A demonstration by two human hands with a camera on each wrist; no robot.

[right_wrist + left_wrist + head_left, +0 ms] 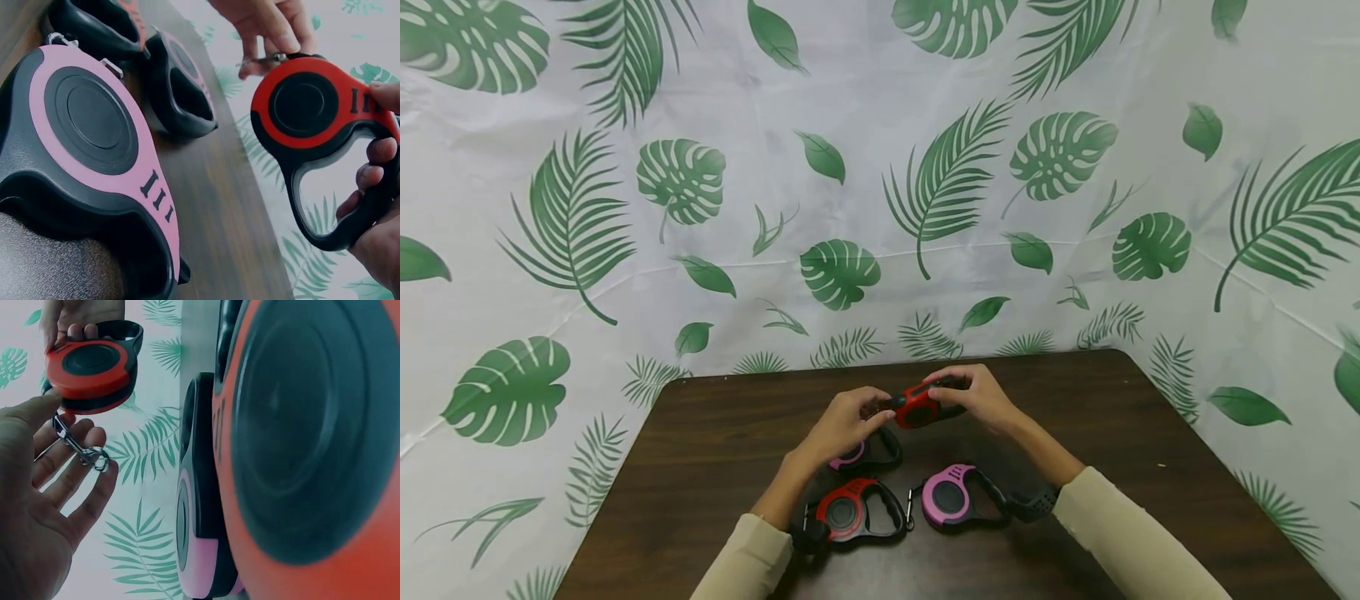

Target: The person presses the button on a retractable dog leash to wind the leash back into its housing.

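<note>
Above the dark wooden table [715, 450] both hands hold a red and black retractable leash [917, 406]. My right hand [958, 392] grips its black handle, with fingers [373, 181] curled through the loop and the thumb on the red body [306, 103]. My left hand [880, 408] pinches the metal clip [94, 456] at the leash's front end; the clip lies across the fingers [69, 481] under the thumb. In the right wrist view the clip [269, 59] shows only partly between the left fingertips.
Three more leashes lie on the table near me: a pink one [951, 497] under the right forearm, a red one [850, 512] by the left wrist, and a pink one [857, 454] below the left hand. A leaf-print cloth [880, 208] hangs behind.
</note>
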